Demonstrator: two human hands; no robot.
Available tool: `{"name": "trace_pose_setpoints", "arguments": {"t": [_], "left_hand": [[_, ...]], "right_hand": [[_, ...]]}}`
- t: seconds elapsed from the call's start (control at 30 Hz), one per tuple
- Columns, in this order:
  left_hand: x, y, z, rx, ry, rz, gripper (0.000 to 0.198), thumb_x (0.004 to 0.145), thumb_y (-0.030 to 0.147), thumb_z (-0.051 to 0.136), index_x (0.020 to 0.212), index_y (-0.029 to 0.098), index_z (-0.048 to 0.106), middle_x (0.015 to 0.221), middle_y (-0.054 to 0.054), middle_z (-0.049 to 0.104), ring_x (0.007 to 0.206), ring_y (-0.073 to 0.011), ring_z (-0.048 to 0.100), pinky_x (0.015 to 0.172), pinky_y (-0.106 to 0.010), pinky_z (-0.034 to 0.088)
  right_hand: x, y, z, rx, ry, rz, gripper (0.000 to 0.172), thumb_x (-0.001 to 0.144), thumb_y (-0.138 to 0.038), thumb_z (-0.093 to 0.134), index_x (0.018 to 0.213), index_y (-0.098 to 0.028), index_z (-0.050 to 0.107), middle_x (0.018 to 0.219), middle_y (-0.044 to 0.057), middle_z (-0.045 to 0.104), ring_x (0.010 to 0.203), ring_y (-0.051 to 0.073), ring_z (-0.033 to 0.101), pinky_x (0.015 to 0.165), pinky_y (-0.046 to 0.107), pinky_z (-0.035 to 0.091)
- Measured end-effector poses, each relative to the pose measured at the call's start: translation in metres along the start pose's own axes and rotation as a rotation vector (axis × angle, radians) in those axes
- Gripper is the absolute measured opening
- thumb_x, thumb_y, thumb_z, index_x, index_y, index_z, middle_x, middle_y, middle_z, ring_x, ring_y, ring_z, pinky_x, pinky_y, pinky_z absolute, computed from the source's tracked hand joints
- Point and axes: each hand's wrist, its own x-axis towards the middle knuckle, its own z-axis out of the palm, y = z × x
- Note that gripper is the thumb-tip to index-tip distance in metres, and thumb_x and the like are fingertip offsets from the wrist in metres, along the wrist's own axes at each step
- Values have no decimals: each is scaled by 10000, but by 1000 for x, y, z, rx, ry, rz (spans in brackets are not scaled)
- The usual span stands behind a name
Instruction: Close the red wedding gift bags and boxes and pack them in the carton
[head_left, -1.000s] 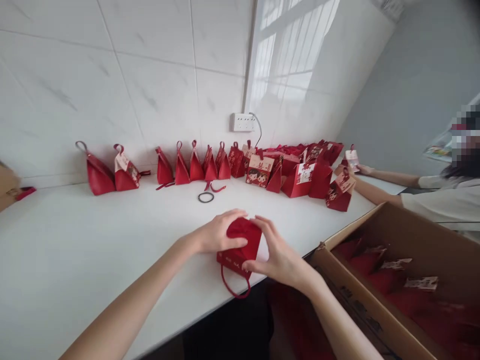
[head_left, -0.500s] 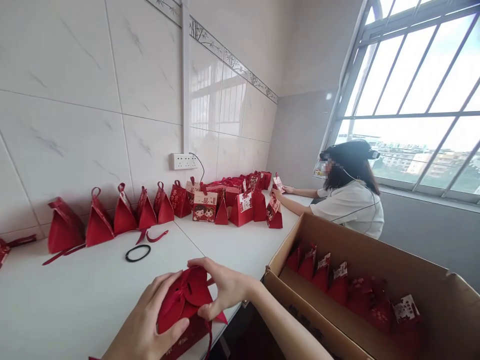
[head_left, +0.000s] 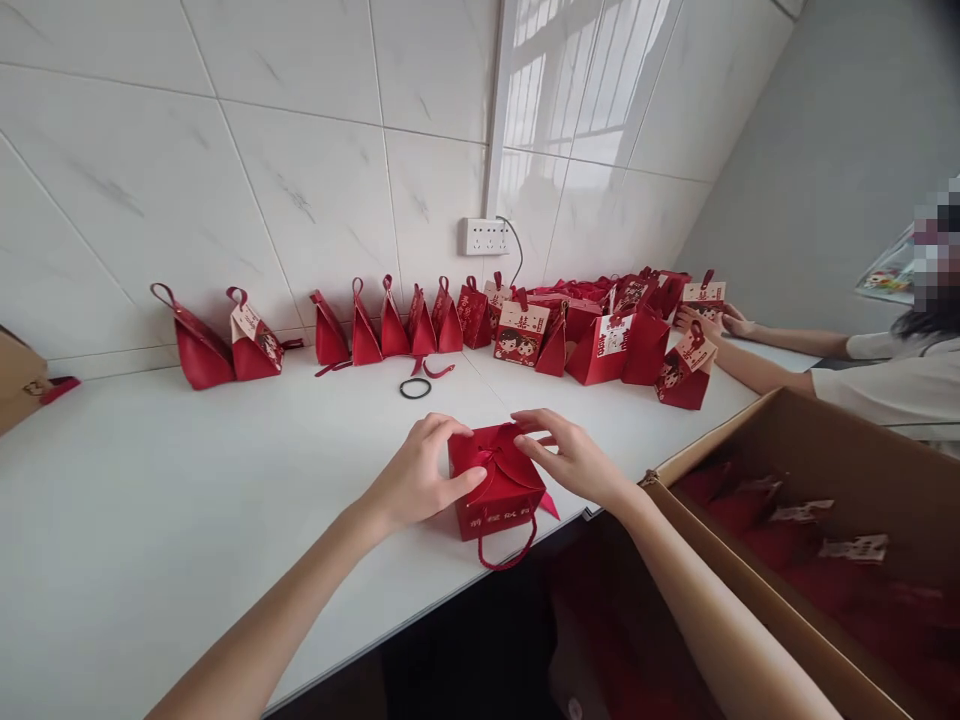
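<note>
Right hand has loosened from the red box — fingers spread, holding nothing — left hand loosely cupping it.

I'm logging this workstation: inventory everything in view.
Table: one, white, centre
Tiled wall: one, white, behind
Side wall: one, grey, right
Cord-handled gift box: one, red, table's front edge
Tent-shaped boxes: seven, red, along wall, left half
Clustered boxes: many, red and cream, further right
Ring-shaped band: one, black, mid-table
Ribbon pieces: at least two, red, behind band
Socket strip: one, white, on wall
Cable: one, dark, beside sockets
Carton: one, brown, right, holding red boxes
Cardboard box: one, brown, left edge
Co-worker: one, white sleeves, right edge
Left hand: one, gift box's left side
Right hand: one, gift box's far-right corner
</note>
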Motion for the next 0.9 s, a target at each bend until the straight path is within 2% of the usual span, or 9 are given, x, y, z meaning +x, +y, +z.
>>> {"name": "trace_pose_setpoints", "arguments": {"t": [0.1, 0.17, 0.27, 0.4, 0.5, 0.6, 0.67, 0.8, 0.9], "left_hand": [[3, 2, -1, 47, 14, 13, 291, 792, 428, 552, 1005, 230, 544, 1078, -51, 498, 1110, -232, 469, 972, -405, 415], [4, 4, 1, 79, 16, 23, 231, 794, 412, 556, 938, 232, 562, 1033, -45, 495, 1068, -229, 478, 941, -404, 428], [5, 7, 2, 115, 27, 51, 149, 810, 364, 543, 855, 225, 567, 998, -39, 507, 1026, -222, 479, 906, -396, 434], [6, 10, -1, 190, 80, 99, 133, 836, 311, 516, 759, 210, 555, 985, -36, 536, 989, -219, 483, 913, -414, 395], [14, 10, -8, 219, 51, 116, 148, 857, 319, 490, 779, 217, 564, 943, -24, 581, 929, -206, 520, 913, -407, 375], [33, 10, -15, 236, 8, 131, 160, 864, 305, 472, 782, 219, 578, 883, -7, 631, 901, -201, 552, 921, -398, 350], [48, 13, -18, 264, 4, 155, 159, 856, 268, 475, 757, 213, 586, 843, 4, 653, 876, -196, 566, 928, -397, 333], [67, 24, -23, 339, 24, 217, 164, 839, 241, 486, 732, 205, 604, 845, 5, 676, 882, -200, 573, 961, -411, 291], [67, 29, -29, 352, 31, 157, 200, 855, 311, 460, 773, 209, 610, 761, -6, 660, 794, -201, 577, 900, -382, 347]], "right_hand": [[7, -4, 3, -134, 12, -28, 354, 864, -365, 517, 1175, -200, 553, 987, 72, 606, 871, 178, 606, 790, 356, 517], [11, -7, 4, -216, 15, -74, 271, 856, -307, 535, 1092, -199, 613, 922, 60, 596, 797, 165, 600, 770, 342, 510], [13, -12, 4, -263, 87, -168, 153, 857, -228, 524, 908, -190, 663, 892, 62, 575, 799, 164, 587, 762, 316, 496], [9, -14, 3, -234, 182, -227, 150, 884, -212, 457, 892, -187, 605, 920, 71, 594, 832, 173, 590, 763, 322, 490], [6, -10, 2, -158, 123, -137, 140, 882, -241, 450, 957, -199, 559, 966, 60, 628, 815, 163, 613, 720, 302, 499], [4, -9, 4, -114, 27, -24, 246, 866, -282, 479, 1094, -209, 533, 1078, 64, 624, 759, 143, 627, 693, 290, 497], [-1, -14, 7, -126, -8, 25, 259, 866, -282, 473, 1100, -204, 553, 1033, 62, 645, 717, 139, 620, 680, 284, 481], [-19, -33, 11, -142, -71, 36, 163, 845, -278, 493, 876, -192, 628, 741, 18, 652, 612, 132, 559, 596, 250, 417], [-21, -36, 7, -100, -68, 51, 293, 864, -355, 454, 656, -190, 576, 606, -3, 584, 528, 110, 477, 532, 235, 361]]}}
